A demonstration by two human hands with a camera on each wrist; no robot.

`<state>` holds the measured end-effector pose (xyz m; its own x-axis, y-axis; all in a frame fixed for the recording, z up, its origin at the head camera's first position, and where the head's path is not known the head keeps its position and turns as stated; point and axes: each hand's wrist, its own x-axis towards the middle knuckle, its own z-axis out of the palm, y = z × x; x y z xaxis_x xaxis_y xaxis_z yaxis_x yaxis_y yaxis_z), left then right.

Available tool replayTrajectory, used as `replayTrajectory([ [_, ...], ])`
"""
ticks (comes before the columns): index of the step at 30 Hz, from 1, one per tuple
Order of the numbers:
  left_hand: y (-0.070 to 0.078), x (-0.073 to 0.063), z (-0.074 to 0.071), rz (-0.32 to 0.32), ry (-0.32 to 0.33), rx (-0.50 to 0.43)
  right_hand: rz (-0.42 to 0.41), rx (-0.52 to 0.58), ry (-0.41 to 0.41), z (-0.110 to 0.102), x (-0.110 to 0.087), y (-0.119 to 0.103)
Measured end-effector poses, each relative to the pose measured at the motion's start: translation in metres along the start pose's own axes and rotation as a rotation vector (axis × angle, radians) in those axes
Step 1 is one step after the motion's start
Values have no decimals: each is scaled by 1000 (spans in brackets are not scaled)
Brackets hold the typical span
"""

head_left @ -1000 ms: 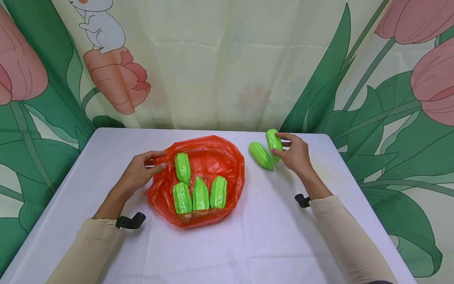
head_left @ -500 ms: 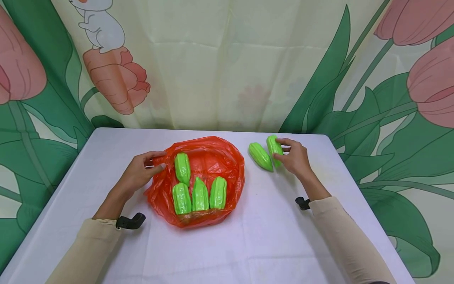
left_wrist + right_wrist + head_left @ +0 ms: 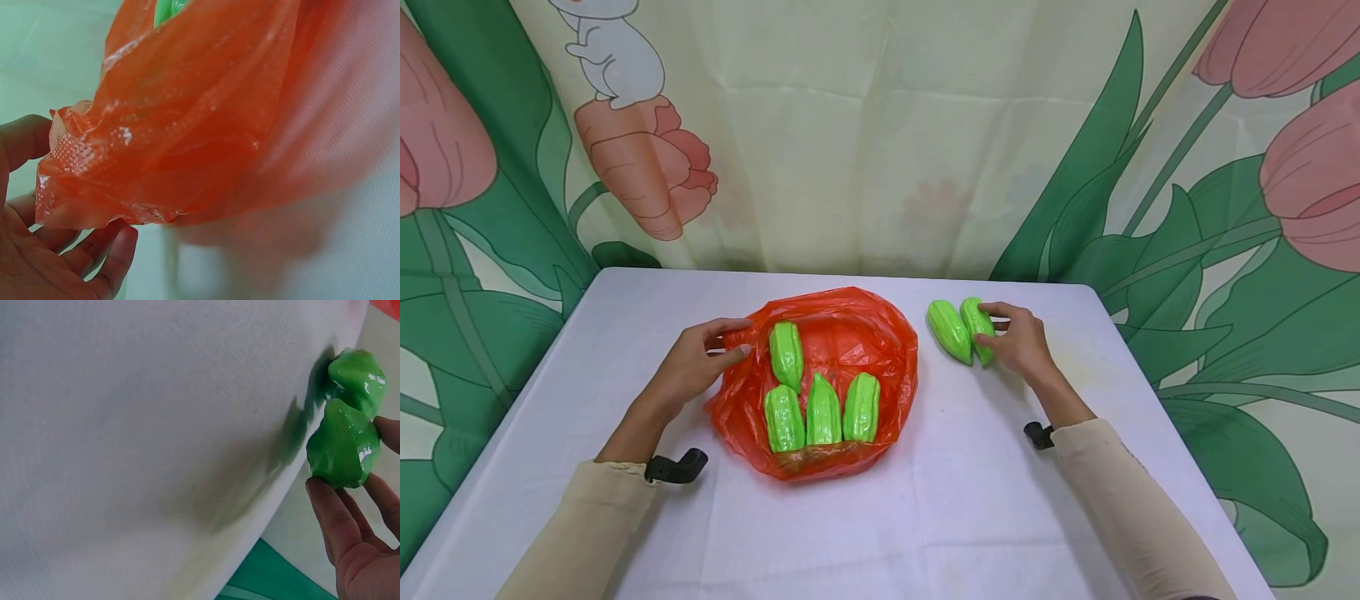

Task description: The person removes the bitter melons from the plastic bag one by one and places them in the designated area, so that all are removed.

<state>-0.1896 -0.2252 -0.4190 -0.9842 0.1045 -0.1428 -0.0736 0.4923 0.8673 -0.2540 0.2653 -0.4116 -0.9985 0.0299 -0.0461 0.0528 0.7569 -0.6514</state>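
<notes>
A red plastic bag (image 3: 898,350) lies spread on the table, its mouth facing up. Inside it are several glossy green ridged gourds (image 3: 861,407). My left hand (image 3: 688,367) holds the bag's left edge; in the left wrist view the thumb (image 3: 28,139) and fingers lie on either side of the crumpled plastic. To the bag's right, my right hand (image 3: 1017,342) grips a green ridged gourd (image 3: 974,318) between thumb and fingers. That gourd is side by side with another green gourd (image 3: 950,332), and both point toward the front.
The table (image 3: 880,533) wears a white cloth, and its back edge runs close behind the two gourds at right. A curtain (image 3: 880,167) printed with flowers and a rabbit hangs behind.
My right hand has brought its gourd down and toward the front, closer to the other gourd. The left hand and the bag have stayed in place.
</notes>
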Motion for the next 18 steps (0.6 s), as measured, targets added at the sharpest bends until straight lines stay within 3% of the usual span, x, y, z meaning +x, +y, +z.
replayTrajectory([
  [12,-3,1,-1,6,7,9,-3,-17,-29,5,-1,3],
  [18,-3,1,0,3,7,5,12,-27,-5,1,-3,-1],
])
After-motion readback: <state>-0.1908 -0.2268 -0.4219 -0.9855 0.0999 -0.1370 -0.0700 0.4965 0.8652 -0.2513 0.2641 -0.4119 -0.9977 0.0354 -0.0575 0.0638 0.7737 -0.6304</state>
